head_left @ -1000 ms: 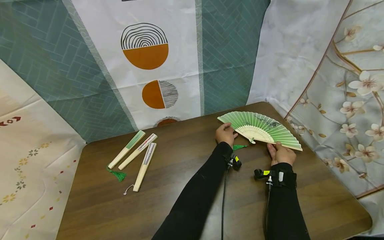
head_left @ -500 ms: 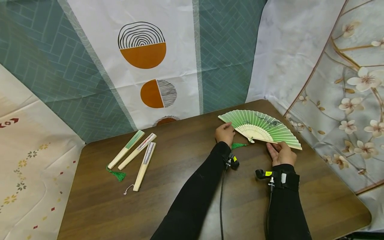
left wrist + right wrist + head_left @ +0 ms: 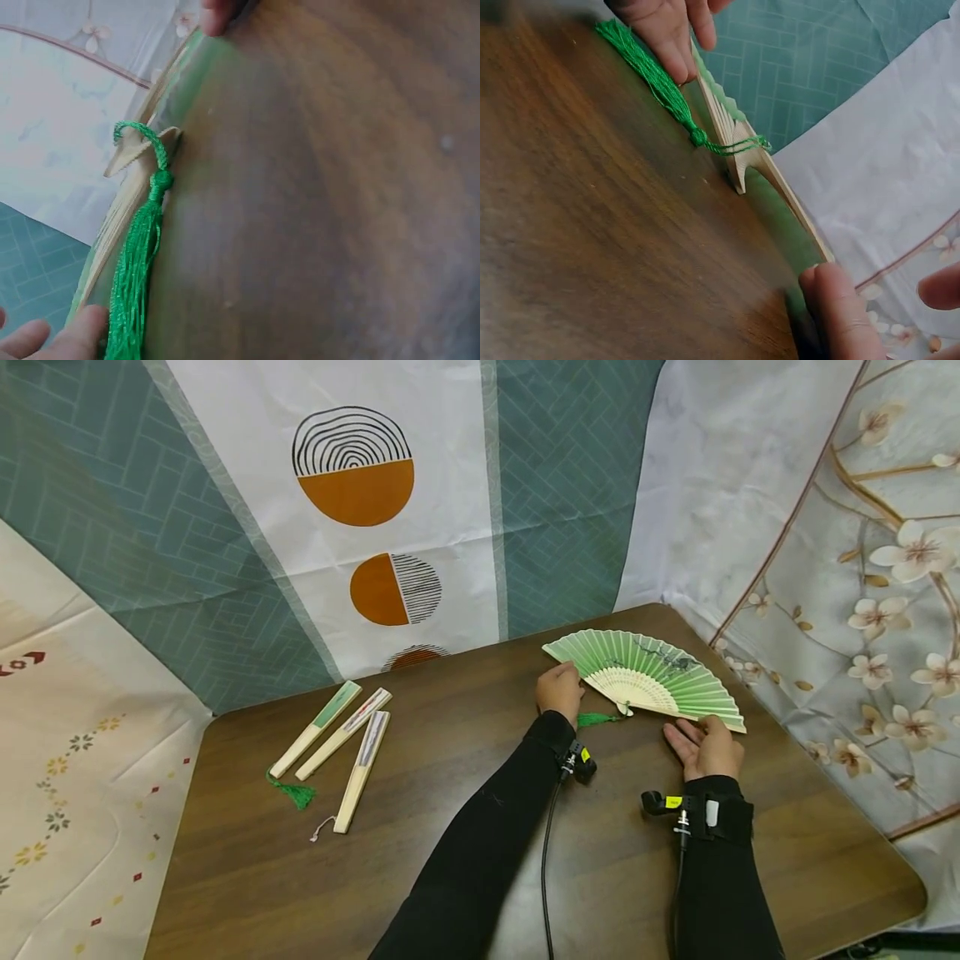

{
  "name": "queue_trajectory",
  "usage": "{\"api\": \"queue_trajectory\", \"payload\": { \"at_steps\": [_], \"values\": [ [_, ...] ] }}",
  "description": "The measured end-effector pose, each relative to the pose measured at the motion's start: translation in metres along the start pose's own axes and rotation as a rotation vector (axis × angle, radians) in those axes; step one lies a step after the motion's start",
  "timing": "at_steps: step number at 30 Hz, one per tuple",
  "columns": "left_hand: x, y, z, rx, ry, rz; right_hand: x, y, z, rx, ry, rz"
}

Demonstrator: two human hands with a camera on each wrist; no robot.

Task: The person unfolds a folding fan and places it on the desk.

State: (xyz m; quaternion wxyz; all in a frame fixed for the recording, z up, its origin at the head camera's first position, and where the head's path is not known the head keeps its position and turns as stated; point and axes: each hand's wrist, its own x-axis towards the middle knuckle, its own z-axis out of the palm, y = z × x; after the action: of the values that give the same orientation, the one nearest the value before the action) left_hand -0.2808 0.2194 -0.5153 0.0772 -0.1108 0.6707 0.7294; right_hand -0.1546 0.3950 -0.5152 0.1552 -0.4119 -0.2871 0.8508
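A spread green folding fan (image 3: 637,672) with pale ribs stands at the table's back right, its painted face tipped toward the head camera. My left hand (image 3: 558,689) pinches its left end, fingers on both sides of the edge. Under the right end is my right hand (image 3: 705,747), fingers extended leftward with the palm partly showing. In the right wrist view a fingertip (image 3: 831,279) meets the fan's lower edge, while another finger (image 3: 941,291) of that hand sits apart from it. From the fan's pivot hangs a green tassel (image 3: 133,270), lying along the tabletop.
Several folded fans lie at the table's left: a green one (image 3: 315,731) with a tassel, a red-marked one (image 3: 343,735), and a grey one (image 3: 362,772) with a pale cord. Patterned cloths (image 3: 570,502) hang behind the brown table (image 3: 465,760). Cables (image 3: 550,877) trail from both wrists.
The fingers of my right hand have spread and straightened under the fan's right end. The fan and left hand have barely shifted; the head view has moved slightly.
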Motion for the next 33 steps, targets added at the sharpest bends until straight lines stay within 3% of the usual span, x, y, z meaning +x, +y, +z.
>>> {"api": "queue_trajectory", "payload": {
  "at_steps": [4,10,14,21,24,29,31,33],
  "values": [
    [0.001,0.003,-0.005,0.023,0.028,-0.024,-0.004,0.002,0.001,-0.055,-0.023,0.003],
    [0.011,-0.004,-0.018,-0.004,0.010,-0.022,-0.009,0.007,0.005,-0.080,-0.035,0.014],
    [0.017,-0.008,-0.035,-0.004,-0.005,-0.004,-0.012,0.009,0.008,-0.093,-0.031,0.008],
    [0.010,-0.003,-0.077,-0.085,-0.073,0.033,-0.013,0.010,0.011,-0.115,-0.049,0.007],
    [0.006,0.003,-0.100,-0.135,-0.077,0.064,-0.018,0.009,0.011,-0.111,-0.062,0.014],
    [-0.002,0.021,-0.172,-0.154,0.052,0.191,-0.032,0.023,0.017,-0.096,-0.074,0.016],
    [-0.003,0.030,-0.207,-0.079,0.117,0.255,-0.039,0.026,0.024,-0.104,-0.083,-0.025],
    [-0.001,0.033,-0.246,0.058,0.184,0.305,-0.046,0.033,0.034,-0.157,-0.112,-0.090]
  ]
}}
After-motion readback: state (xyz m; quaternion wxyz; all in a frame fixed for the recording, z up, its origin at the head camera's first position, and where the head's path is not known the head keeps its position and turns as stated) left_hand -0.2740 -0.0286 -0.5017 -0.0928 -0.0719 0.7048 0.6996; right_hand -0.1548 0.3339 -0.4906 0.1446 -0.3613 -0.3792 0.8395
